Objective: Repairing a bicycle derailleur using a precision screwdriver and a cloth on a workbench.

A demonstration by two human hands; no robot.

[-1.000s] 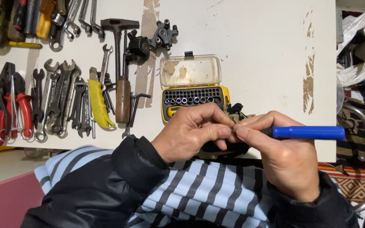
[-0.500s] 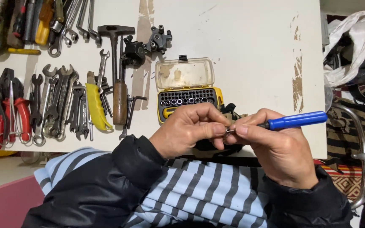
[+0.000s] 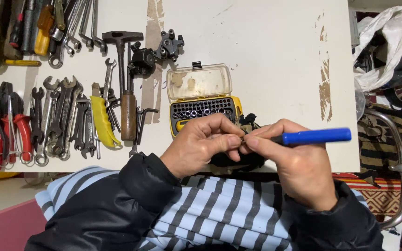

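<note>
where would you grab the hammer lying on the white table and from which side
Grip the hammer by its brown wooden handle, low near the table's front edge. It lies with the head away from the person, handle end toward them. Come from above: wrenches and a yellow tool crowd its left, and a hex key its right.

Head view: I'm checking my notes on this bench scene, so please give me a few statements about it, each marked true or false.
1. The right hand holds a blue-handled screwdriver. True.
2. The bit case lies shut. False: its clear lid stands open.
3. The left hand rests flat on the table. False: its fingertips pinch at the screwdriver's tip.
4. A wooden-handled hammer lies left of the bit case. True.
5. Wrenches lie at the left of the table. True.
</note>
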